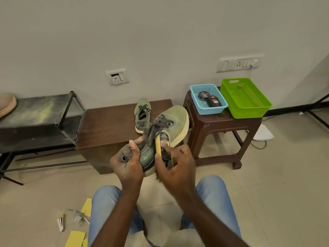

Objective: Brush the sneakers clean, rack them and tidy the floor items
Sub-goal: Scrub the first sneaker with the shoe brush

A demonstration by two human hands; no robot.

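Note:
My left hand grips a grey-green sneaker by its heel end and holds it on its side, the pale yellow-green sole turned right and away. Its dark laces hang loose over my thumb. My right hand grips a yellow-backed brush with dark bristles pressed against the shoe's side. The second sneaker lies upright on the low brown table. A black metal shoe rack stands at the left. Yellow paper pieces and small scraps lie on the floor at lower left.
A brown plastic stool at the right carries a blue basket with two polish containers and a green basket. A tan shoe lies on the rack's top shelf. A white object and a cable lie beyond the stool. My knees are at the bottom.

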